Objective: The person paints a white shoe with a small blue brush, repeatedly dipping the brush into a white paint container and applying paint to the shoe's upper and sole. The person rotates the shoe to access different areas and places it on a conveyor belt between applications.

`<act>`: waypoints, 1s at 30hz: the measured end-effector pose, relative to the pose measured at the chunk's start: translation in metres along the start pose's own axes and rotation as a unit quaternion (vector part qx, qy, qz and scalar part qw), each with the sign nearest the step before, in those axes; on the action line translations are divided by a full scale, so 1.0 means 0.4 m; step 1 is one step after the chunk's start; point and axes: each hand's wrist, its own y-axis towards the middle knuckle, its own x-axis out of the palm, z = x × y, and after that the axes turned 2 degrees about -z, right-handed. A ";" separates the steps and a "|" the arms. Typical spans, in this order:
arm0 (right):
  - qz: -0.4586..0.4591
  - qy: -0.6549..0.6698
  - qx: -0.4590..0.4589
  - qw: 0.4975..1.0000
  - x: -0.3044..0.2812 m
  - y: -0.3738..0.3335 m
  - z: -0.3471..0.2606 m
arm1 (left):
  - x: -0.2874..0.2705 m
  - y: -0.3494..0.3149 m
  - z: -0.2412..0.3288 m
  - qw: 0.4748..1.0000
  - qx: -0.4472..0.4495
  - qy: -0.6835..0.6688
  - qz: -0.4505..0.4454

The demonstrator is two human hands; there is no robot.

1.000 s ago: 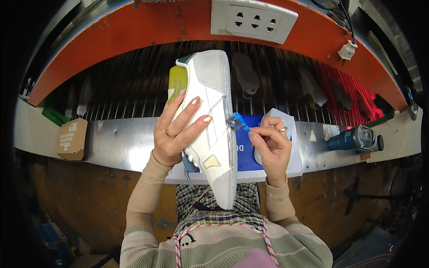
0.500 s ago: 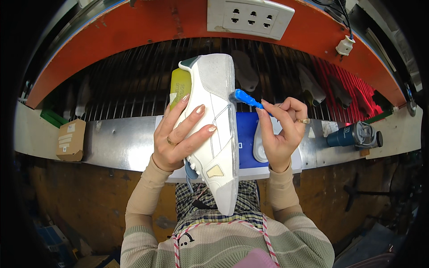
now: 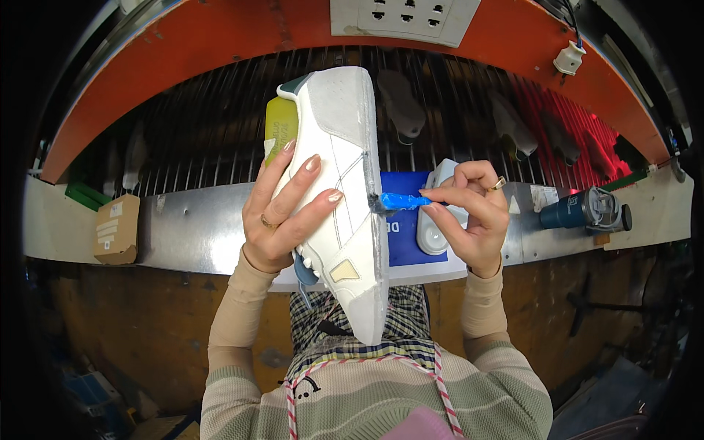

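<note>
A white and grey shoe upper (image 3: 323, 161) without an outsole is tilted on its side in front of me, its toe toward my body. A yellow-green shoe last (image 3: 281, 121) shows at its opening. My left hand (image 3: 282, 213) is closed round the shoe, with fingers lying across its side. Between thumb and fingers, my right hand (image 3: 473, 213) pinches a small blue-handled brush (image 3: 403, 202). The dark bristles touch the shoe's lower edge near the middle, where the rim looks wet. Behind the right hand, a pale shoe sole (image 3: 433, 238) lies on a blue sheet (image 3: 403, 246).
Beyond a metal ledge (image 3: 191, 227) runs a rod conveyor holding several dark soles or shoes (image 3: 402, 106), lit red at right. A cardboard box (image 3: 117, 229) sits at left, a blue tumbler (image 3: 568, 211) at right. An orange beam (image 3: 257, 29) with a socket panel (image 3: 411, 18) spans the far side.
My right hand has drawn the brush along the shoe's edge toward the toe, nearer my body. The shoe and left hand have shifted slightly left and away from me.
</note>
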 end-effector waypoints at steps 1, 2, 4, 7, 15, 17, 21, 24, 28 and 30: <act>-0.002 0.008 -0.006 1.000 -0.002 -0.001 0.002 | 0.000 0.000 0.000 1.000 -0.001 0.000 -0.001; -0.004 0.016 -0.013 1.000 -0.005 -0.002 0.004 | 0.000 0.000 0.000 1.000 -0.001 0.002 -0.001; -0.028 0.044 0.013 0.999 -0.010 -0.010 0.002 | 0.005 0.002 -0.002 1.000 0.001 0.002 0.002; 0.012 0.120 0.071 0.990 0.016 -0.029 -0.002 | 0.016 0.004 -0.003 1.000 -0.008 -0.003 0.011; 0.099 0.240 0.123 0.958 0.122 -0.081 0.006 | 0.044 0.003 0.003 0.999 -0.023 -0.013 0.033; 0.064 0.245 0.092 0.963 0.102 -0.081 0.011 | 0.045 0.004 0.000 0.999 -0.024 -0.013 0.036; 0.035 0.243 0.137 0.960 0.055 -0.078 0.005 | 0.040 0.007 -0.007 0.999 -0.017 -0.006 0.032; 0.081 0.115 0.171 0.975 0.054 -0.060 0.013 | 0.035 0.007 -0.007 1.000 -0.010 -0.003 0.026; 0.041 0.059 0.108 0.992 0.039 -0.052 0.009 | 0.036 0.003 -0.008 1.000 -0.015 -0.005 0.022; 0.013 0.063 0.089 0.994 0.024 -0.060 -0.006 | 0.039 0.002 -0.011 1.000 -0.019 -0.004 0.023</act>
